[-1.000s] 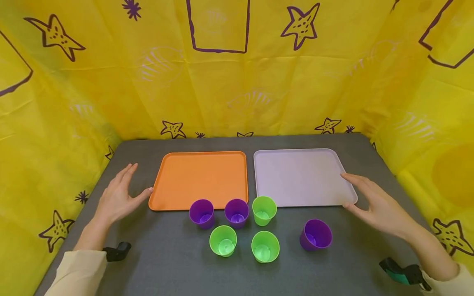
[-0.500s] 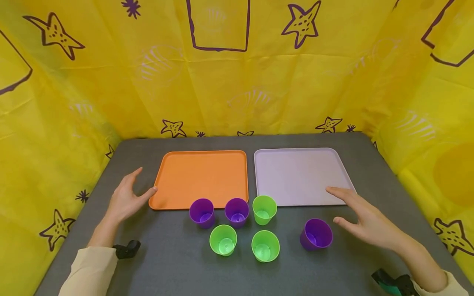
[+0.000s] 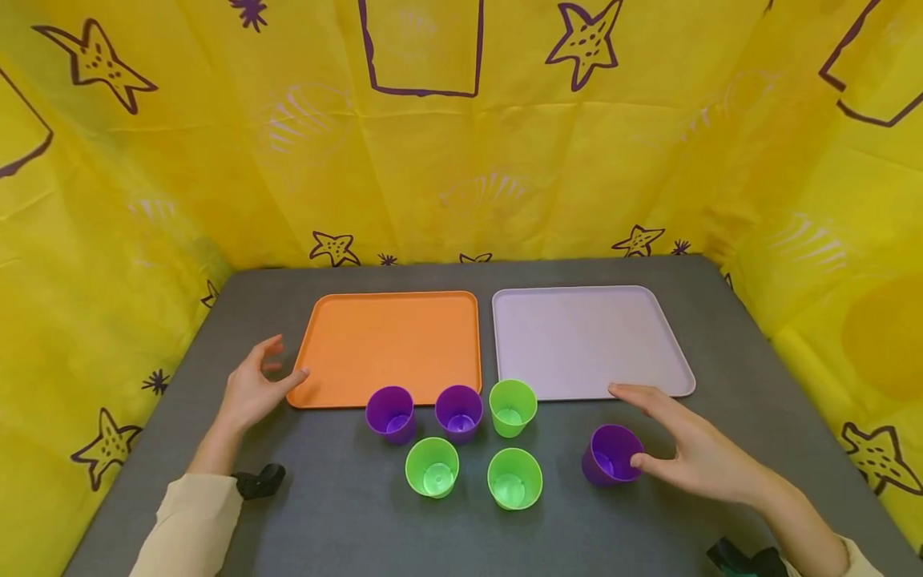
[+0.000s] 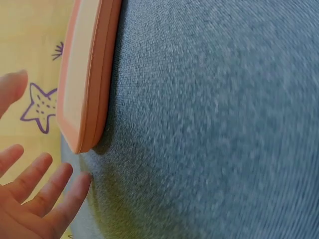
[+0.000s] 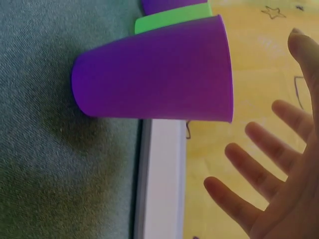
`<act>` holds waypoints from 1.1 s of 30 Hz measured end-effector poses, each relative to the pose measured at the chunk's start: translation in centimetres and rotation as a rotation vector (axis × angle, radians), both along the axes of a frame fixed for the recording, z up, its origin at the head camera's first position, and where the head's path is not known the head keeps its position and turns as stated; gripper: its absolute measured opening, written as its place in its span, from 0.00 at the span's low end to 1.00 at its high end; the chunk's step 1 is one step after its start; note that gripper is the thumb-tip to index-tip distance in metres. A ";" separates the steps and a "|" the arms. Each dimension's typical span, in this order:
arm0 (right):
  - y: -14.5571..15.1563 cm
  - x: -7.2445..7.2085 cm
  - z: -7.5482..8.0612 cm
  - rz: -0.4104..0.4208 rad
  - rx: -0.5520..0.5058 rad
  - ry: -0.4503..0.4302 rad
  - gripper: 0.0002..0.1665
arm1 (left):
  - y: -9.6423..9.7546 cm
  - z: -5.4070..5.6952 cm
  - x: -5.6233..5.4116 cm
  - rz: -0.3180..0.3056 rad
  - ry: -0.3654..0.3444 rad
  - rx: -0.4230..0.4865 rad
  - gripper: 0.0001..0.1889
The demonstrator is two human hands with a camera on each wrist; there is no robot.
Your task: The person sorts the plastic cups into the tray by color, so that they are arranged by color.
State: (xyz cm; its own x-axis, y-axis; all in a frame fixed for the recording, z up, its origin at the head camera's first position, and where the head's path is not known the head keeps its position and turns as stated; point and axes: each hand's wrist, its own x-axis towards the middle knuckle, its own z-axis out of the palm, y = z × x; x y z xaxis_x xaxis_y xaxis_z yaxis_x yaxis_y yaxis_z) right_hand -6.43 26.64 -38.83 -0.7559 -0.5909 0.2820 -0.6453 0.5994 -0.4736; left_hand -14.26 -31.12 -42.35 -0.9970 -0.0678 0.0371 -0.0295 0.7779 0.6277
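My right hand (image 3: 692, 445) hovers beside the lone purple cup (image 3: 611, 455), fingers spread and holding nothing. In the head view the thumb overlaps the cup's rim; the right wrist view shows a gap between hand and purple cup (image 5: 154, 74). At the left, my left hand (image 3: 252, 389) is spread near the front left corner of the orange tray (image 3: 389, 349), also holding nothing. The left wrist view shows its fingers (image 4: 60, 179) apart from the tray (image 4: 94, 74). Two purple cups (image 3: 391, 415) and three green cups (image 3: 513, 409) stand upright in the middle.
A pale lilac tray (image 3: 587, 340) lies to the right of the orange one, behind the cups. The grey table (image 3: 346, 521) is enclosed by yellow cloth (image 3: 418, 184) with starfish drawings at the back and sides.
My right hand has moved left and toward me, from the lilac tray's right edge to the lone purple cup. My left hand has shifted slightly right. The cups and trays stay put.
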 end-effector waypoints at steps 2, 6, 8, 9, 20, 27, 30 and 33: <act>-0.2 0.2 -0.1 0.013 -0.011 0.003 0.50 | 0.0 -0.2 -0.1 0.008 -0.008 0.007 0.43; -0.4 0.6 -0.4 0.024 -0.032 0.015 0.52 | -0.1 -0.4 -0.2 0.021 -0.018 0.010 0.42; -0.5 0.8 -0.5 0.017 -0.029 0.020 0.52 | -0.1 -0.5 -0.3 0.026 -0.026 0.002 0.41; -0.5 0.9 -0.6 0.016 -0.028 0.026 0.53 | -0.1 -0.5 -0.4 0.027 -0.031 -0.002 0.40; -0.8 1.4 -1.6 -0.035 0.038 -0.046 0.55 | 0.1 -1.2 -0.8 0.036 -0.017 -0.035 0.29; -1.1 1.6 -2.0 -0.039 0.036 -0.021 0.54 | 0.1 -1.1 -0.7 0.045 -0.035 -0.045 0.25; -1.1 1.5 -2.2 -0.033 0.033 -0.029 0.53 | 0.0 -1.2 -0.6 0.042 -0.051 -0.023 0.24; -1.1 1.5 -2.4 -0.025 0.019 -0.034 0.51 | -0.1 -1.3 -0.6 0.042 -0.077 0.040 0.24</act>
State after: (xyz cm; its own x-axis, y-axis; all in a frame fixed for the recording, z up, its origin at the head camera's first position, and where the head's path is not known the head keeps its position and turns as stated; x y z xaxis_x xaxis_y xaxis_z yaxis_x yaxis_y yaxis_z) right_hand -4.96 25.51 -41.19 -0.7794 -0.5765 0.2453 -0.6138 0.6243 -0.4831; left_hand -14.88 -31.24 -43.62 -0.9931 -0.1093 -0.0431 -0.1108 0.7492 0.6530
